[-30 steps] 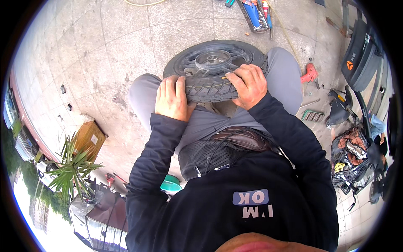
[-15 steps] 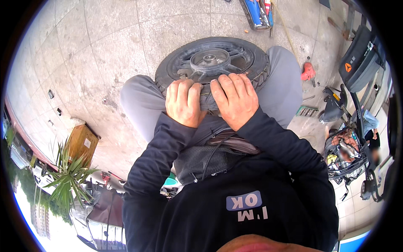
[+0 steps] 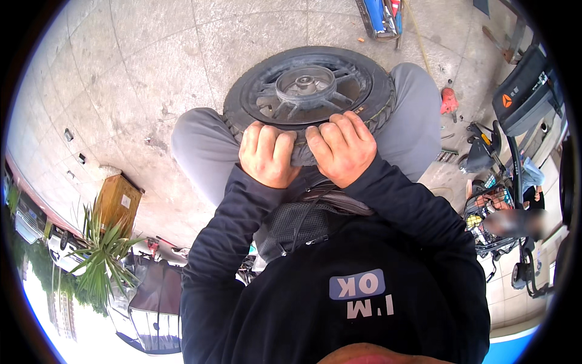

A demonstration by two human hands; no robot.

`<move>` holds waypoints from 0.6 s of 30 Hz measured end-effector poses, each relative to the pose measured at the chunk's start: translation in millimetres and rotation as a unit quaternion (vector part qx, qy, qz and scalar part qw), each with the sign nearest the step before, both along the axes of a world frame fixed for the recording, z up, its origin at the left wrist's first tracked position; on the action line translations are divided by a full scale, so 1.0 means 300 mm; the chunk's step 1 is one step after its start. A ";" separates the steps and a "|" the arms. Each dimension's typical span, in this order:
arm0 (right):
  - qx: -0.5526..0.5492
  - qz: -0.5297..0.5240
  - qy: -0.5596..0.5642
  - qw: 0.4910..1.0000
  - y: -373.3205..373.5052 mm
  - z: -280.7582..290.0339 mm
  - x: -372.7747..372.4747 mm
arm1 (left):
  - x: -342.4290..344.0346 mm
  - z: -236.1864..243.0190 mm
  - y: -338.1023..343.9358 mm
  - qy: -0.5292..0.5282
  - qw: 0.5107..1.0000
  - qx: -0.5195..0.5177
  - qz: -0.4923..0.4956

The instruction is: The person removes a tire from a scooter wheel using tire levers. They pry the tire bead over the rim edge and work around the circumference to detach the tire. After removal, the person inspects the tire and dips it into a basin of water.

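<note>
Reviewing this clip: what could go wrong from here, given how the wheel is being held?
Pinched fingers: the left hand and right hand curl over the near edge of the tyre, close to the wheel rim; a shift might trap a fingertip.

Scraped skin: both hands are bare against the tyre, so a slip could graze them.

Knocked leg: the wheel sits between the grey-trousered legs and might bump one if it tips.

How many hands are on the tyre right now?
2. The person's left hand curls over the near edge of the tyre; the right hand grips that edge just to its right. The tyre's underside is hidden.
</note>
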State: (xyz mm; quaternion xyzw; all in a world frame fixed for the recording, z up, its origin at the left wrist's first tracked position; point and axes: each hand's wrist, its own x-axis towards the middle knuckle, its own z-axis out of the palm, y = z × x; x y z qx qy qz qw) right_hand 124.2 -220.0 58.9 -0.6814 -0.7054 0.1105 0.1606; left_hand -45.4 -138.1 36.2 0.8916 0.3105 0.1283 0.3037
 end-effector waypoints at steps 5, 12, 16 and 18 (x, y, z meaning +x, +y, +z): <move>0.001 0.004 0.007 1.000 0.001 -0.004 0.007 | 0.009 0.010 0.007 -0.001 1.000 -0.004 -0.005; 0.004 0.017 0.008 1.000 0.019 0.006 0.024 | 0.031 0.018 0.021 -0.001 1.000 -0.007 -0.012; 0.021 0.028 0.013 0.999 0.015 0.000 0.030 | 0.031 0.025 0.024 0.009 0.999 -0.015 -0.038; 0.026 0.026 0.015 0.999 0.018 -0.006 0.032 | 0.035 0.019 0.027 0.008 0.999 -0.005 -0.034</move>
